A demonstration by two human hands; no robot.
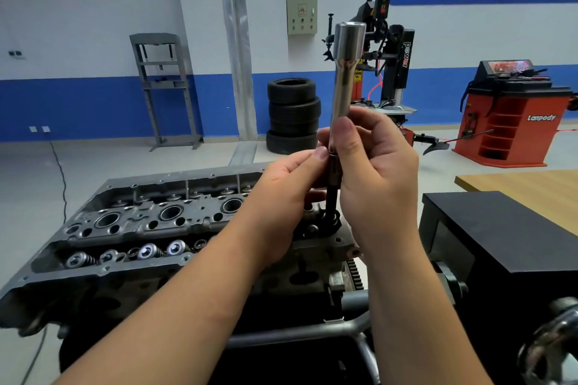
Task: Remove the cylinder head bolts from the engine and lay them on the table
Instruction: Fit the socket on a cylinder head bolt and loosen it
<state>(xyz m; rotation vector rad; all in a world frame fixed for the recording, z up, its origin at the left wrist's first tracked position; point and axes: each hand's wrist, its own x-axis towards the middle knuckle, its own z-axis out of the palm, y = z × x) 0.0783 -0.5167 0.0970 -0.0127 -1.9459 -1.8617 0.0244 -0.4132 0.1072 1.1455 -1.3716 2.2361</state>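
The grey cylinder head (131, 228) of the engine fills the lower left, with valve springs and open bores on top. A shiny long extension bar (345, 72) stands upright above its right end, joined below to a dark socket or bolt shank (332, 197) that reaches down into the head. My right hand (375, 172) grips the bar at its lower part, thumb on the front. My left hand (281, 194) pinches the dark section just under the joint. Whether the dark part is a bolt or a socket is unclear.
A black box (500, 228) stands right of the engine, with a wooden table (531, 187) behind it. A stack of tyres (292, 116), a tyre changer (387, 66), an orange wheel balancer (513, 116) and a grey press frame (165, 87) stand on the far floor.
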